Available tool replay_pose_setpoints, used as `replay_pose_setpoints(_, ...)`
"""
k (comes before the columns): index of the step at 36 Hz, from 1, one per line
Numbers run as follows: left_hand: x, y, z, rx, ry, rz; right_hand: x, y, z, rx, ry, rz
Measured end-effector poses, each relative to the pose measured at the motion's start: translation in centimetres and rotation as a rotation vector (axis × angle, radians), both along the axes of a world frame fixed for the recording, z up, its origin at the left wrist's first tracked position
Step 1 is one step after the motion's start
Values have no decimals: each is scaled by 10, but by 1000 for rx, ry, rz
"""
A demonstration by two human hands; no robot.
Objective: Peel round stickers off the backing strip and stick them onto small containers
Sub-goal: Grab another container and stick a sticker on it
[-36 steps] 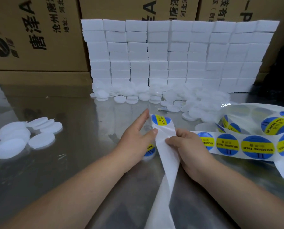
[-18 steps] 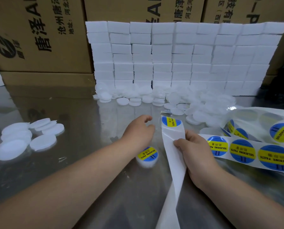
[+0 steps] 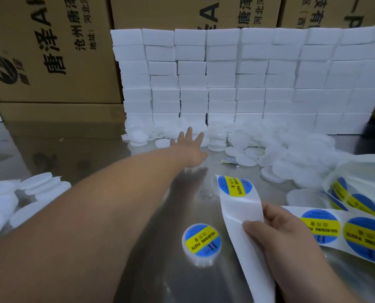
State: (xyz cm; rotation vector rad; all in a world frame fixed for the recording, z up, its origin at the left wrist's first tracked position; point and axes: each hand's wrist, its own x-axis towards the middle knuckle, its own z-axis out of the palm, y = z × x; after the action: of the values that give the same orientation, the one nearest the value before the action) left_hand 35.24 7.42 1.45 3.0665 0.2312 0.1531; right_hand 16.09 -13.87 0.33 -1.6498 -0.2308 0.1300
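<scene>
So, left hand (image 3: 188, 149) was stretched far forward over the table (image 3: 73, 154), fingers straight and spread, holding nothing, its fingertips at the near edge of the loose pile of plain white containers (image 3: 291, 156); contact with any of them could not be told. Right hand (image 3: 280, 235) pinched the white backing strip (image 3: 239, 206) between thumb and curled fingers, near the body. One blue-and-yellow round sticker (image 3: 233, 185) sat at the strip's upper end, partly lifted over the bend. More stickers (image 3: 319, 226) ran along the strip to the right toward the sticker roll (image 3: 357, 193). One labelled container (image 3: 201, 242) stood on the table between both forearms, just left of the strip. White discs (image 3: 29, 189) lay at the left edge. Stacked white boxes (image 3: 226, 79) stood behind the pile, cardboard cartons (image 3: 51, 51) behind those.
</scene>
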Motion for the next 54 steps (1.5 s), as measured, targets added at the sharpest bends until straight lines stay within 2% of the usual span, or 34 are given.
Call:
replay_pose_setpoints(4, 30, -2, -2, -33, -3, 26, 3, 1, 0, 2, 16, 16)
replay_pose_setpoints(8, 42, 0, -7, -15, 137, 27, 3, 1, 2, 43, 53, 20)
replay_pose_setpoints(12, 44, -1, -5, 54, -70, 65, 2, 0, 4, 29, 63, 30)
replay_pose_setpoints(16, 41, 2, 0, 136, -120, 77, 1, 0, 2, 24, 51, 24)
replay_pose_setpoints(18, 40, 4, 0, 115, -176, 44, 1, 0, 2, 41, 54, 30)
replay_pose_setpoints(23, 33, 0, 10, -317, -316, 6, 3, 1, -1, 49, 46, 42)
replay_pose_setpoints(28, 15, -4, 26, -561, -402, 22, 5, 1, -4, 41, 17, 24)
replay_pose_setpoints(33, -26, -19, 47, -896, -522, 71, 2, 2, -4, 43, 13, 6)
replay_pose_setpoints(36, -53, -31, 56, -1126, -530, 92, 4, 3, -4, 63, 2, 12)
replay_pose_setpoints(39, -95, -43, 59, -1231, -481, 85, -1, 2, -1, 73, -9, 6)
replay_pose_setpoints(42, -137, -57, 54, -1170, -434, 44, -4, 3, 1, 81, 2, 2)
replay_pose_setpoints(46, -190, -73, 40, -1041, -466, -29, -7, 3, 2, 66, -8, -5)
replay_pose_setpoints(51, -230, -83, 21, -678, -601, -170, -7, 3, 3, 68, -22, -6)
replay_pose_setpoints(54, -238, -84, 12, -519, -629, -176, -9, 3, 3, 71, -39, 19)
